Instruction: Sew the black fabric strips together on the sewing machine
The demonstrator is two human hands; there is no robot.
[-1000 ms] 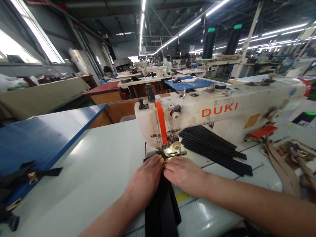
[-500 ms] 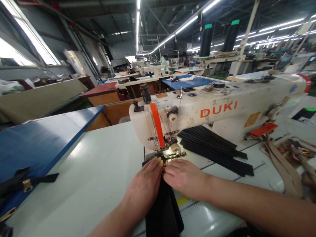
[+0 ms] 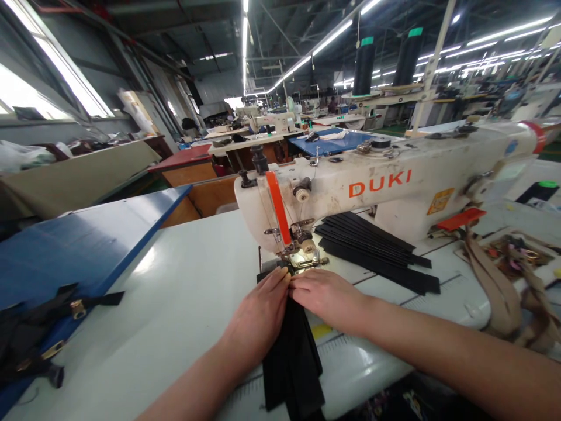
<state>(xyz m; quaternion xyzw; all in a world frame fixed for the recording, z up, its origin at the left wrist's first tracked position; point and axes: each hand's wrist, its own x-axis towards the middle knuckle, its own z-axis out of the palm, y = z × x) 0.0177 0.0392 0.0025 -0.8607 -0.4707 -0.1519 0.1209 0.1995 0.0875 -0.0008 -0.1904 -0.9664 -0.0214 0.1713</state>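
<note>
Black fabric strips (image 3: 294,356) lie under the presser foot of a white sewing machine (image 3: 333,181) and hang down towards me over the table's front edge. My left hand (image 3: 266,301) presses on the strip's left side just in front of the needle area, its fingers together. Meeting it fingertip to fingertip, my right hand (image 3: 326,295) pinches the strip from the right. The fingertips hide the exact spot they grip. To the right, beneath the machine arm, a fanned stack of black strips (image 3: 372,248) rests on the bed.
At left, black straps with gold metal fittings (image 3: 78,309) lie on a blue table (image 3: 87,234). Beige straps (image 3: 491,286) and a tray of small parts (image 3: 521,248) are at the right. Two black thread cones (image 3: 363,67) stand behind the machine.
The view has tilted down and shifted slightly, showing more of the table's front edge and the straps at left. Both hands keep their hold on the strip near the needle.
</note>
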